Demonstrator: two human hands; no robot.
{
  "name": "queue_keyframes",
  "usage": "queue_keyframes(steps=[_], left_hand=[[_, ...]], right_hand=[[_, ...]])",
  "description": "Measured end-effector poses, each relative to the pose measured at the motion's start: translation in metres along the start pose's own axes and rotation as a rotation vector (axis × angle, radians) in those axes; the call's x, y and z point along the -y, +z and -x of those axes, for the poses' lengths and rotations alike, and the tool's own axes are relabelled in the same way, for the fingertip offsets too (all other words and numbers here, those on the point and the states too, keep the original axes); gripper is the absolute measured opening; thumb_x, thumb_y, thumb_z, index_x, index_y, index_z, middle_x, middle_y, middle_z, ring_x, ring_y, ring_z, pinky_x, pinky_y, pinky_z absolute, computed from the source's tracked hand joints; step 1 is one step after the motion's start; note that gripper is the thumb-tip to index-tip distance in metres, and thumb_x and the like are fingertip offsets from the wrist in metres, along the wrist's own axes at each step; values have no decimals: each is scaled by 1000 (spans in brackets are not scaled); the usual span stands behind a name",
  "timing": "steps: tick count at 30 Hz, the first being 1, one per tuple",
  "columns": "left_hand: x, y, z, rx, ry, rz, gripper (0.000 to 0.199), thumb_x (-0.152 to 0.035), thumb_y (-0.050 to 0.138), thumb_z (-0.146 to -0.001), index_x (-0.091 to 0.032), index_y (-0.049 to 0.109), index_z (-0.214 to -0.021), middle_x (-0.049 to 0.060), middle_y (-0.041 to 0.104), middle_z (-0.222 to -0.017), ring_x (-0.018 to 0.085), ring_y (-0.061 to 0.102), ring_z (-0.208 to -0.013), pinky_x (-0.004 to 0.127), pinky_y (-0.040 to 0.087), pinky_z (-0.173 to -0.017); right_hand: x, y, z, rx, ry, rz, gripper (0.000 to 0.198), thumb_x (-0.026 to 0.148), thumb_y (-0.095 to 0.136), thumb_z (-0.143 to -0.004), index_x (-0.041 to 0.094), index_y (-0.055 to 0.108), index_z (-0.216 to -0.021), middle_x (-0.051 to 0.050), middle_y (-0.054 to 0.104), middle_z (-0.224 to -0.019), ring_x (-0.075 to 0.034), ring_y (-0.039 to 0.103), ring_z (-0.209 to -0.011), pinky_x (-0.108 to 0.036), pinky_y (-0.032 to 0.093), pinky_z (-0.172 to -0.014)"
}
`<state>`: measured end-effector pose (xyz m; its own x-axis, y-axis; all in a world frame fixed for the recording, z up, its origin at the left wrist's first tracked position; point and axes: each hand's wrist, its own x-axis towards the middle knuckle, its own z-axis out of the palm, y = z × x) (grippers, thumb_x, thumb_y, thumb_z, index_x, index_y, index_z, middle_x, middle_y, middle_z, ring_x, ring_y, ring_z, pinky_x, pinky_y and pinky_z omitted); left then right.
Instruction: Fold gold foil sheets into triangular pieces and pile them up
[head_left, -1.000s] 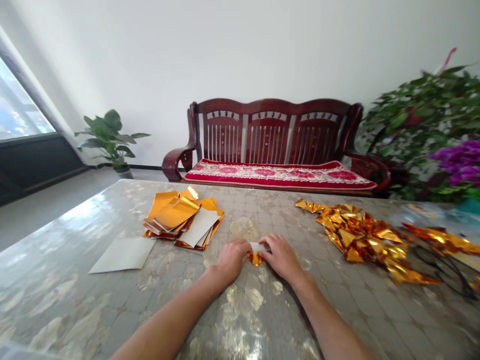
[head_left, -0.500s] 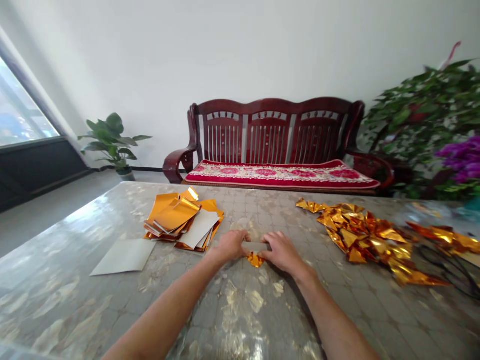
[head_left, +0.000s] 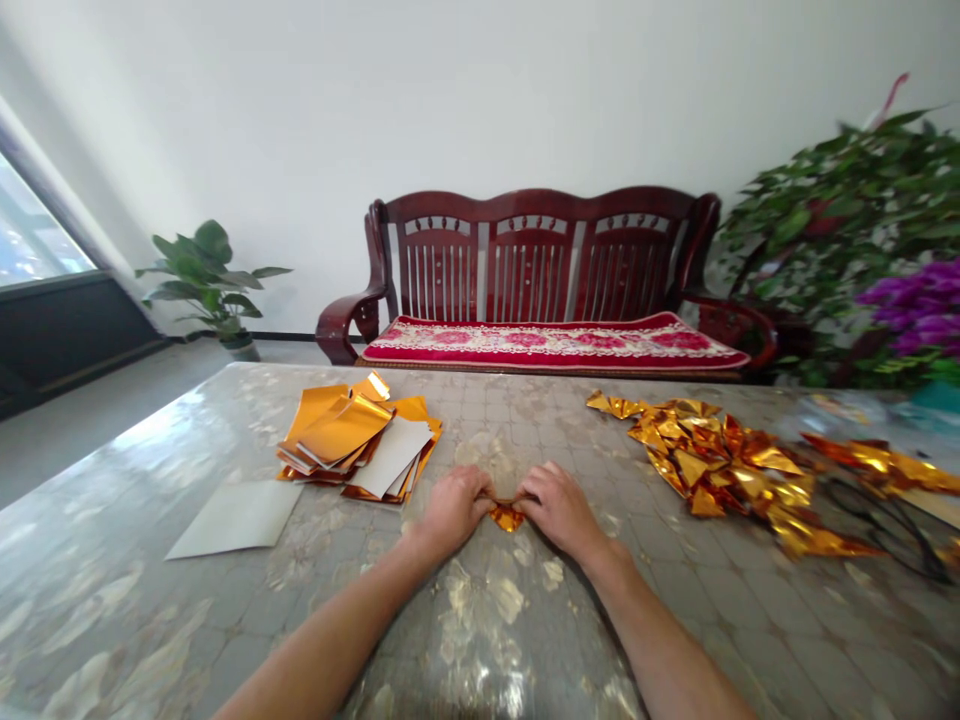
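Note:
Between my two hands, over the middle of the table, is a small piece of gold foil paper point(head_left: 508, 517), partly folded, its shiny side showing below my fingers. My left hand point(head_left: 456, 505) pinches its left end with curled fingers. At the right end, my right hand point(head_left: 556, 503) grips it the same way. My fingers cover much of the paper. To the left lies a loose stack of gold foil sheets point(head_left: 341, 425), some with the pale back upward. A single sheet lies pale side up point(head_left: 236, 518) nearer to me. Folded gold foil pieces point(head_left: 712, 455) are heaped on the right.
A patterned cover lies over the table point(head_left: 480, 600). At the right edge are eyeglasses point(head_left: 889, 525), more foil pieces and clear plastic. Beyond the table stands a dark red wooden bench point(head_left: 532, 260) with a red cushion. Potted plants point(head_left: 217, 275) flank it.
The pale upper strip of the paper between my hands has folded down to a narrow edge. My fingers have curled in closer on both ends. The view has shifted slightly.

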<state>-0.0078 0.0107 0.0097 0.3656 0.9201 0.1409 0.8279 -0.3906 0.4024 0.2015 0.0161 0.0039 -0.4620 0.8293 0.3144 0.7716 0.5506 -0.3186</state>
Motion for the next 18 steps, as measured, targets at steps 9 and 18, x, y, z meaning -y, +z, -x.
queue_keyframes(steps=[9,18], left_hand=[[-4,9,17,-60,245,-372,16,-25,51,-96,-20,61,-85,4,62,-88,20,54,-85,32,39,-73],[-9,7,33,-22,286,-387,24,-27,41,-100,-20,62,-90,4,62,-89,20,56,-87,33,41,-78]], right_hand=[[1,2,12,-49,-164,128,18,26,58,-94,22,71,-83,-3,61,-81,-19,49,-84,-31,35,-75],[0,-3,16,-17,-106,44,22,28,59,-94,21,70,-76,-1,63,-78,-17,53,-81,-29,37,-76]])
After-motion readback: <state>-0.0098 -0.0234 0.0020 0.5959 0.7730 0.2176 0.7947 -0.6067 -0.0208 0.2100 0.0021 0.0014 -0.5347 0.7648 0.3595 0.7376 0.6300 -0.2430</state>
